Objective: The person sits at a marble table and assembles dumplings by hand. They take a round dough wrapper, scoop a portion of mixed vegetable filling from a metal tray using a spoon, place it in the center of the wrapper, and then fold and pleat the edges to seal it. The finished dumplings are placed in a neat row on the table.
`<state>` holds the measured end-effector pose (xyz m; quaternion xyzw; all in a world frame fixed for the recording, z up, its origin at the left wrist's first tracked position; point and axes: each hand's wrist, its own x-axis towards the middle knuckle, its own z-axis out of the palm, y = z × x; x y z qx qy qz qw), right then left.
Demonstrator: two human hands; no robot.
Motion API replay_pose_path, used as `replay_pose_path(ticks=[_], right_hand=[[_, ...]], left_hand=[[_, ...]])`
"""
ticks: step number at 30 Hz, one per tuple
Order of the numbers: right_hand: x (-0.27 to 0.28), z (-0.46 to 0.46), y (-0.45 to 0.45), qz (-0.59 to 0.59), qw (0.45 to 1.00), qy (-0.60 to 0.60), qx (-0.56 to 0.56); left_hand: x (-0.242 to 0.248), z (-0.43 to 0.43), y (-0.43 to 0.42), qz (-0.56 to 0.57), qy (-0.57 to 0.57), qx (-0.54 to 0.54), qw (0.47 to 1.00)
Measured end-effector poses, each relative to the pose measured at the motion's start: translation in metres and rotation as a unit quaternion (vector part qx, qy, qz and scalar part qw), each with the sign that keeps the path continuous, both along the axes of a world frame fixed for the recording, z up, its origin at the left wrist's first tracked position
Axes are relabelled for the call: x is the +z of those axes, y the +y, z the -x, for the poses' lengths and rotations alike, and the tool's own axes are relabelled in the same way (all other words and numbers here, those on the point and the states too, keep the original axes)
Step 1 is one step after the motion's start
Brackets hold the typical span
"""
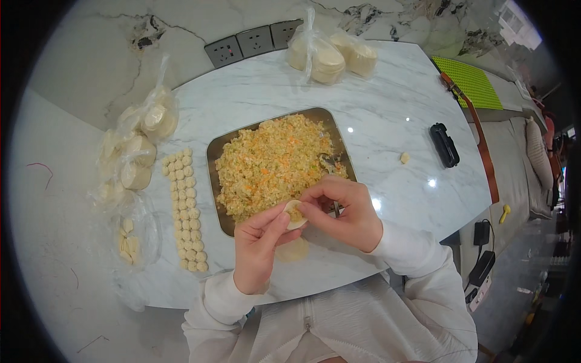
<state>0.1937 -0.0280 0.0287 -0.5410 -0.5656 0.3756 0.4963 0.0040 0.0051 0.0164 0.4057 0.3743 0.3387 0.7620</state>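
Observation:
Between both hands is a round dough wrapper (296,215) with a dab of filling on it, held above the near edge of a metal tray (223,217). My left hand (261,242) pinches its left side with thumb and fingers. On the opposite side, the thumb and fingers of my right hand (347,208) grip the rim. Chopped filling (277,159) with orange and green bits is heaped in the tray. A metal spoon (327,162) is stuck into it at the right, partly hidden by my right hand. Flat wrappers (292,249) lie on the table below my hands.
Rows of small dumplings (185,213) stand left of the tray. Bagged wrappers (159,118) lie at the left edge, more wrapper bags (324,59) at the back. A black case (444,145) and a small dough piece (404,158) are on the marble table (386,104) at right.

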Motion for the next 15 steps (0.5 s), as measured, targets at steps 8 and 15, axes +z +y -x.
replay_pose_path(ticks=[8,15], right_hand=[[-0.0052,-0.0041,0.0009,0.102,0.986,0.130,0.034],[0.0010,-0.0048,-0.0004,0.026,0.997,0.066,0.027]], left_hand=[[0.0012,-0.0030,-0.0018,-0.002,-0.001,0.002,1.000],[0.0022,-0.0001,0.0002,-0.001,-0.022,0.008,1.000]])
